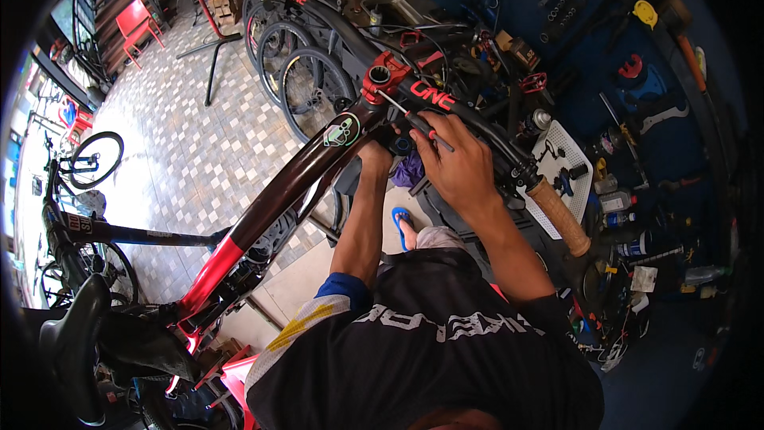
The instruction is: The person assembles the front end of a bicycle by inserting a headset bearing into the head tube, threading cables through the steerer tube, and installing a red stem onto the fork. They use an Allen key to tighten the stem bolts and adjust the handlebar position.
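Note:
My right hand (pixel 464 166) pinches a small screwdriver (pixel 420 124) with a black and red handle. Its thin shaft points up and left to the red stem (pixel 387 73) of a bicycle. A black handlebar (pixel 469 115) with tan grips runs through the stem. My left hand (pixel 376 157) reaches up beneath the head of the dark brown and red frame (pixel 274 193). The left fingers are hidden behind the frame and front parts, so their grip does not show.
Several wheels (pixel 314 95) stand beyond the handlebar. A cluttered workbench lies behind, under a blue tool wall (pixel 509 20). At right is a white perforated tray (pixel 549 207) with small parts. A black saddle (pixel 83 342) sits lower left; another bicycle (pixel 119 231) stands left.

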### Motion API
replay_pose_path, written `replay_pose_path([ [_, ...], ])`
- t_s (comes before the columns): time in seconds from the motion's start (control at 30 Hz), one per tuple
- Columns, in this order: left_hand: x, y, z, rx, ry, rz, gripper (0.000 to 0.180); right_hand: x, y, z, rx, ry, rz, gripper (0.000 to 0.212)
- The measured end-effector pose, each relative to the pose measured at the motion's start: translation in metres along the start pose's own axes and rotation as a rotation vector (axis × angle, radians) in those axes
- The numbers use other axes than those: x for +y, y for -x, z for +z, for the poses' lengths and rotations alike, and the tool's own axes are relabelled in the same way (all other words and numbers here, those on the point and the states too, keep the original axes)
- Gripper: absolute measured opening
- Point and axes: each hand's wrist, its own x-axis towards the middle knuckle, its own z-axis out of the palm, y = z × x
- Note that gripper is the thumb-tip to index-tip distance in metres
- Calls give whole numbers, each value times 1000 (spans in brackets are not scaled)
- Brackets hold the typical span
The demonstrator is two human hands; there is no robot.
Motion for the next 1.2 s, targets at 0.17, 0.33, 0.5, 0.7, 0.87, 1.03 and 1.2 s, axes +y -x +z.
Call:
replay_pose_path([
  [0.17, 1, 5, 6, 27, -14, -10, 58, -2, -1, 1, -12, 21, -33, 28],
  [0.33, 3, 1, 0, -21, -6, -27, 57, -10, -4, -2, -30, 18, 30, 29],
  [0.5, 2, 1, 2, 13, -44, -3, 58, -1, 3, -4, -17, 55, 10, 31],
  [0.7, 2, 7, 7, 44, -32, 14, 57, -1, 2, -3, -19, 50, -27, 31],
  [0.87, -3, -2, -6, -56, -31, -5, 57, -5, 0, -5, -35, 67, 39, 31],
  [1.03, -1, -19, -28, -289, -65, -20, 53, -8, 0, -1, 70, 176, -83, 48],
  [1.2, -8, -11, -14, -176, -78, 17, 53, -2, 7, -4, 52, -92, 15, 39],
])
